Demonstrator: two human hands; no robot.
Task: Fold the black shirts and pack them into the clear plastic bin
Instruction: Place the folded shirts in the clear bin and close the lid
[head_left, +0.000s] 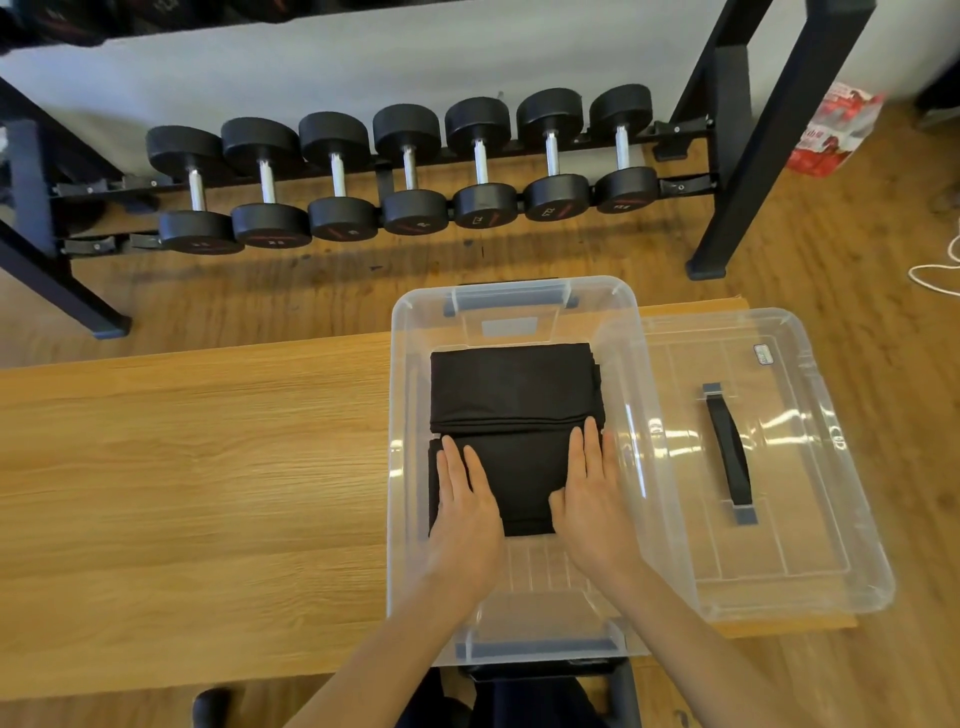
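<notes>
A clear plastic bin (400, 395) stands on the wooden table (182, 493) in front of me. Inside it lie two folded black shirts: one (511, 384) at the far end and a second (519, 483) nearer to me, touching the first. My left hand (465, 514) lies flat on the near shirt's left side, fingers straight. My right hand (592, 504) presses flat on its right side, fingertips reaching the seam between the two shirts.
The bin's clear lid (769, 467) with a dark handle lies right of the bin on the table. Beyond the table a rack of several black dumbbells (410, 176) stands on the wooden floor. A red-and-white package (836, 130) sits far right.
</notes>
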